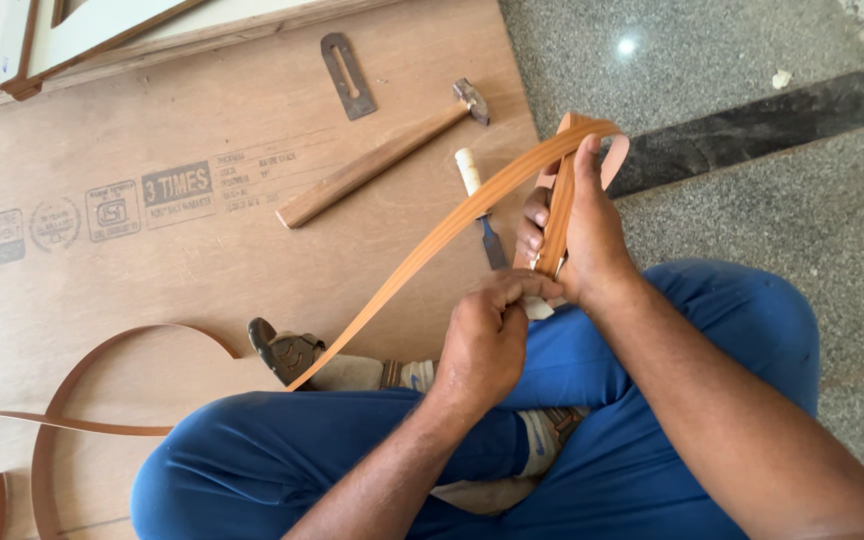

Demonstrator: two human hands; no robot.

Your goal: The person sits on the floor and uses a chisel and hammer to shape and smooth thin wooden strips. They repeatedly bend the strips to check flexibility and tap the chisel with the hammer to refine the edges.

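My right hand [580, 232] grips a folded loop of orange-brown wood-grain edge banding strip [432, 243], thumb pressed on the top of the loop. My left hand [487, 335] pinches the lower end of the same strip just below the right hand. The strip runs down-left from the loop, across my blue-trousered knee [282, 460], and curls in wide arcs on the plywood sheet [152, 280]. I sit cross-legged on the sheet.
A wooden-handled hammer [377, 160] lies on the plywood, a chisel with a pale handle [479, 205] beside it and a flat metal plane blade [347, 75] further back. A white framed panel [102, 35] lies top left. Grey granite floor [802, 220] lies right.
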